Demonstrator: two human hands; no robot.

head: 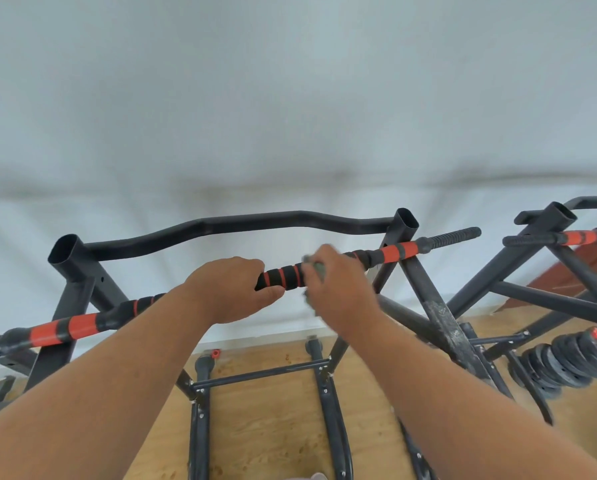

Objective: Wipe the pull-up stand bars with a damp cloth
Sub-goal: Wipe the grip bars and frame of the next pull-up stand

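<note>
One grey cloth (316, 268) is bunched against the black-and-orange pull-up bar (283, 277), gripped there by the right hand (338, 289); the left hand (231, 289) curls around the same bar just to its left. Farther off runs one curved black bar (255, 221), with a second stand (546, 244) at right and one stack of weight plates (563, 362) on the wooden floor (269, 427).

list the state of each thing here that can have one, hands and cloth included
left hand: gripping the straight black bar with red bands, fingers curled over it
right hand: holding the grey cloth against the same bar, blurred
grey cloth: bunched in the right hand, mostly hidden; dampness cannot be told
straight bar: held by both hands, resting across the black metal stand frame
wavy black rear bar: untouched
black weight plates: stacked on the wooden floor
</note>
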